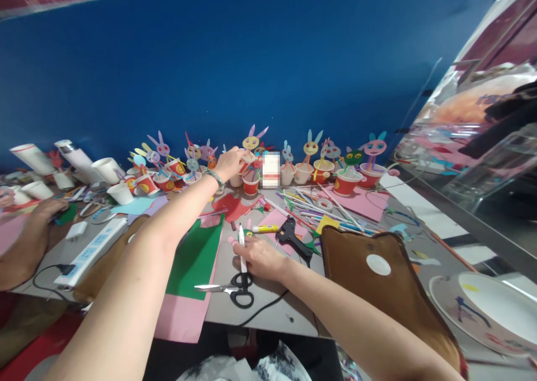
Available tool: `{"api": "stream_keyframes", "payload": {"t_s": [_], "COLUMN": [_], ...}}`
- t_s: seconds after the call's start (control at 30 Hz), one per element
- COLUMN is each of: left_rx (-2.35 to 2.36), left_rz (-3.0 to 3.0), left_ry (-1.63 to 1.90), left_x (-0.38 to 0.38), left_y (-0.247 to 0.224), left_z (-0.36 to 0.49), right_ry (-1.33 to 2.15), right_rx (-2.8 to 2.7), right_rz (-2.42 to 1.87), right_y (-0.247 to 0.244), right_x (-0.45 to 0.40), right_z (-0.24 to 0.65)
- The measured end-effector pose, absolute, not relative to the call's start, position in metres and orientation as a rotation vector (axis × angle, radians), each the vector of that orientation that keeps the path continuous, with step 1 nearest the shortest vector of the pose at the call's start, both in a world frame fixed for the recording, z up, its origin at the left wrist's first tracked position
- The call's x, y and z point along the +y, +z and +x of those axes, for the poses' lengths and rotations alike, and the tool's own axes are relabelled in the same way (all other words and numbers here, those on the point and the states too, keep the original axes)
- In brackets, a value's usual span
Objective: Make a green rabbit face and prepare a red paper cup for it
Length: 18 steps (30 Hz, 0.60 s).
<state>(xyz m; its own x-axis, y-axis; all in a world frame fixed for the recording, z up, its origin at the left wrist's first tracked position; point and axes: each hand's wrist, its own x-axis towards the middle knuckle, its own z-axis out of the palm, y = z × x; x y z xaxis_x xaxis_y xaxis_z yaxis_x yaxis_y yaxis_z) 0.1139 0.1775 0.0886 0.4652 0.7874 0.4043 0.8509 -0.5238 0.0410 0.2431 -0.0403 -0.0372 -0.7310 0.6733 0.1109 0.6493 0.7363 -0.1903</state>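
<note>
Head view, backdrop: a plain blue wall [251, 62] rises behind a grey worktop [277, 314] crowded with craft things.
Far edge: paper cups with coloured animal faces stand in a row along it; a pixelated white item [271, 171] sits mid-row.
Left hand: reaches to the middle of that row [230, 164], a bracelet [217, 179] on the wrist; its grip is narrow, fingers closed on the yellow rabbit figure [250, 142] at its cup.
Right hand: low over the middle of the worktop [262, 257], its grip closed round a white marker [242, 253], which stands nearly upright, tip away from the near edge.
Near edge, centre: black-handled scissors [242, 298] lie just below the marker, blades toward the left edge; left of them, a green sheet [195, 260] overlaps a pink sheet [180, 320] that hangs past the near edge.
Right of the right hand: a yellow glue stick [265, 229], a black glue gun [293, 238] and, farther toward the right edge, a brown pouch [350, 258].
Left edge: a white power strip [93, 252] lies near another person's arm [27, 230].
</note>
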Motion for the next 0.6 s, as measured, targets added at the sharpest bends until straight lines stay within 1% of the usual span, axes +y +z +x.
{"api": "stream_keyframes", "payload": {"t_s": [0.27,0.4,0.6], "left_rx": [-1.326,-1.272,-1.142], "left_rz": [-2.606,-2.65,-2.76], "left_ry": [-0.572,-0.655,-0.849], "left_x": [0.164,0.152,0.096], "left_y": [0.088,0.086,0.076], "left_z": [0.109,0.108,0.087], "right_ry": [0.169,0.145,0.166], "right_rx": [-2.744,-2.721,-2.749], "right_rz": [-1.055,-1.052,-1.065], "right_y": [-0.036,-0.038,-0.037], "right_x": [-0.041,-0.041,-0.04], "right_z": [0.244,0.245,0.245]}}
